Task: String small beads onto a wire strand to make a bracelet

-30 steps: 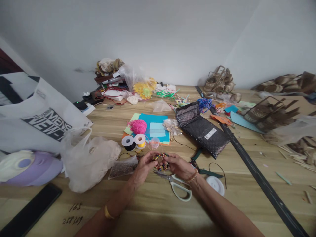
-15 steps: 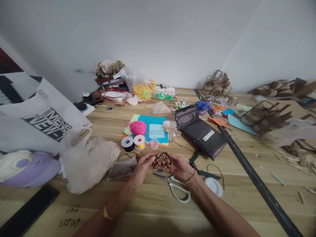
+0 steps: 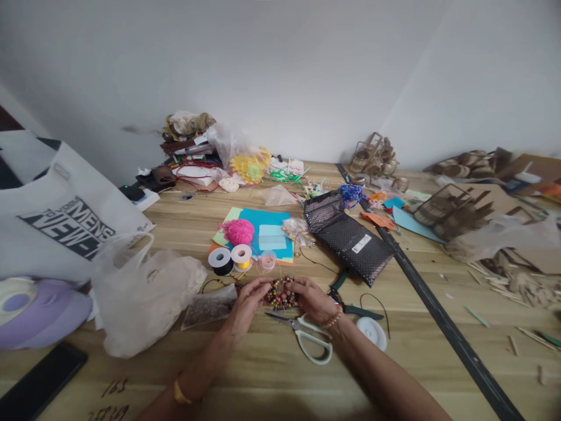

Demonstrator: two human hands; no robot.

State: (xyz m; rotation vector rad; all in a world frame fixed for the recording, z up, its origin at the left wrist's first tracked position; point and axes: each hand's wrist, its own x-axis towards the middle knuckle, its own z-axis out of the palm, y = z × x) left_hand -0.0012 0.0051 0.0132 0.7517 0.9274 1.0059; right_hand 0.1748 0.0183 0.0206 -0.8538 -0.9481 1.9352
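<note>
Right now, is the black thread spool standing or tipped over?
Standing: black thread spool shows its flat white end and hole facing up.

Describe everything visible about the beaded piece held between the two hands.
The beaded piece is a small loop or cluster of little round beads in mixed colours: red, green, yellow, dark. Both hands pinch it, the left hand on its left side, the right hand on its right, low over the wooden table. Its stringing is too small to tell.
</note>
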